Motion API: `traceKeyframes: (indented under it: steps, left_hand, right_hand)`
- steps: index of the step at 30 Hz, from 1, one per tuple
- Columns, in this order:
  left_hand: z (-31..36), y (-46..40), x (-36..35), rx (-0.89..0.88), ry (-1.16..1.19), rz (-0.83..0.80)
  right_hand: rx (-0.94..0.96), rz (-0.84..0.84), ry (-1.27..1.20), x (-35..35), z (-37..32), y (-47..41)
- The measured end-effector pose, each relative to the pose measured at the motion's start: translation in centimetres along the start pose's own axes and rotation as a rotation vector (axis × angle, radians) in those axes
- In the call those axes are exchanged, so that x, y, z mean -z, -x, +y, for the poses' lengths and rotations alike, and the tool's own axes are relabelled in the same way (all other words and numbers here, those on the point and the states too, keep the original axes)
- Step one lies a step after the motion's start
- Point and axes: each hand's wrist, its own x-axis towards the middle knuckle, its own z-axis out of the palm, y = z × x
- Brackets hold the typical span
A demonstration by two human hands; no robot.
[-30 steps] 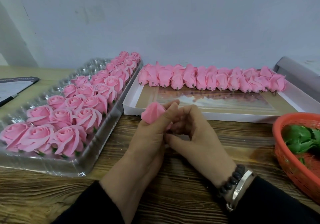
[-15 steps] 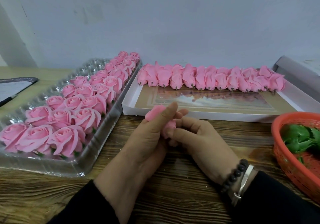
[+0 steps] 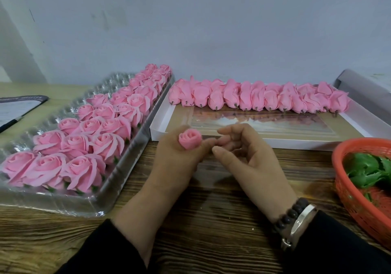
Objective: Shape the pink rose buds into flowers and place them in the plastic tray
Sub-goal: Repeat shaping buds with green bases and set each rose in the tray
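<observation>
- Bud in hand: a small pink rose bud of soft, thin-petalled material sits upright in the left hand, its spiral centre facing the camera; the curled left fingers and thumb wrap its lower half, so its base is hidden.
- Right hand: it lies just beside the bud, holding nothing, fingers loosely curled, with the fingertips close to the outer petals on the bud's right; whether they touch cannot be told.
- Handling, as judged: the bud looks very light and easily dented; its petals probably crease or tear if pinched hard. Best hold seems low, around the base inside the left fingers, leaving the petal rims free above the fingertips for the right hand to peel outward one at a time.
- Destination: the clear plastic blister tray with moulded cups lies beyond the left knuckles, to the left; opened pink rose flowers with green calyxes fill its rows nearest the hands, while the cups along its far left edge look unfilled.
- Supply: a row of unshaped pink buds with short stems lies along the far side of a shallow white cardboard box, beyond both sets of fingertips.
- Accessory stock: an orange woven plastic basket holding green leaf pieces stands to the right of the right wrist, well apart from the bud.
- Surface: a wood-grain table lies under both wrists.
</observation>
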Motion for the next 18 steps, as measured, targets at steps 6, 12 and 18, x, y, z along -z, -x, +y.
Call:
traceKeyframes:
  steps: [6, 12, 18]
  left_hand:
    - [0.02, -0.13, -0.24, 0.007, -0.191, -0.178]
    - [-0.38, -0.1, 0.21, -0.016, -0.442, -0.343]
    - [-0.56, -0.16, 0.49, 0.044, -0.438, -0.389]
  right_hand:
    - [0.16, -0.193, 0.33, 0.19, 0.23, 0.1]
    - [0.217, -0.318, 0.383, 0.55, 0.0, 0.12]
    - [0.12, -0.305, 0.328, 0.92, 0.01, 0.06]
